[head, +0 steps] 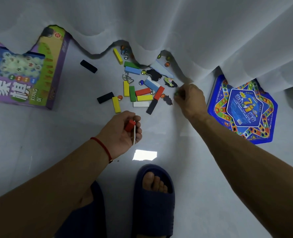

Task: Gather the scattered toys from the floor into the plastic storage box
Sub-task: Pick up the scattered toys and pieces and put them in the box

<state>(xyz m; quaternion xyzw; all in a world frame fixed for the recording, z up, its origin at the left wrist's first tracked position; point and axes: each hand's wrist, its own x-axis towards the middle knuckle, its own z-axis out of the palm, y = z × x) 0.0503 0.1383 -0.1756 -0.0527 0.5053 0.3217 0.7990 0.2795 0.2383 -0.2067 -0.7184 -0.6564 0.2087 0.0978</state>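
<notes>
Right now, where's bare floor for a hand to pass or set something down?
Free: the floor between the purple game box and the lone black block; also the strip between the left hand and the slippers. Crowded: the block-and-marble pile along the curtain hem, where the right hand works.

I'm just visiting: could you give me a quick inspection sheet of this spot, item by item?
Surface: pale floor, a bright reflection near the feet.
Job's things: coloured blocks, marbles and a metal ring puzzle scattered; storage box not seen.
Clutter: purple game box, blue star game board.
Hands: left hand holds a red block and a white piece; right hand pinches a green marble.
Cables: nothing seen.
Surroundings: white curtain draped over some toys; dark slippers.
</notes>
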